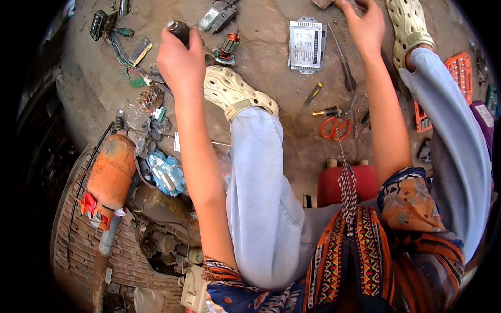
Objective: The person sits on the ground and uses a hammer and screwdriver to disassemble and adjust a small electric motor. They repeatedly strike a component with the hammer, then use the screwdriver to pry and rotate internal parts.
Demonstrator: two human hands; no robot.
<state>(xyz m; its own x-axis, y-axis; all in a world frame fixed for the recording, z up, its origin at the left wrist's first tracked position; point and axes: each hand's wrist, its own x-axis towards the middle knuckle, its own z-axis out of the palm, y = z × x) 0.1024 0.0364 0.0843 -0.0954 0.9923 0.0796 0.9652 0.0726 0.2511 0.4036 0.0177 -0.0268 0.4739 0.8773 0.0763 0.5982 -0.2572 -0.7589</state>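
Observation:
My left hand (180,65) is closed around a dark cylindrical object (178,30), perhaps a handle, at the top centre-left, above my cream shoe (224,86). My right hand (365,28) grips a brown, worn-looking piece (322,2) at the top edge, partly cut off. Below and left of it lies a flat silver electronic box (305,45), with a long screwdriver (348,75) beside it. Near my left hand are a small red-and-green coil assembly (228,47) and a silver component (215,16).
Orange-handled scissors (329,130), a yellow screwdriver (313,95) and orange tool trays (458,70) lie around my feet. Wires and boards (125,57), an orange gas cylinder (109,172) and a blue crumpled bag (164,172) are at left. A red seat (329,188) is beneath me.

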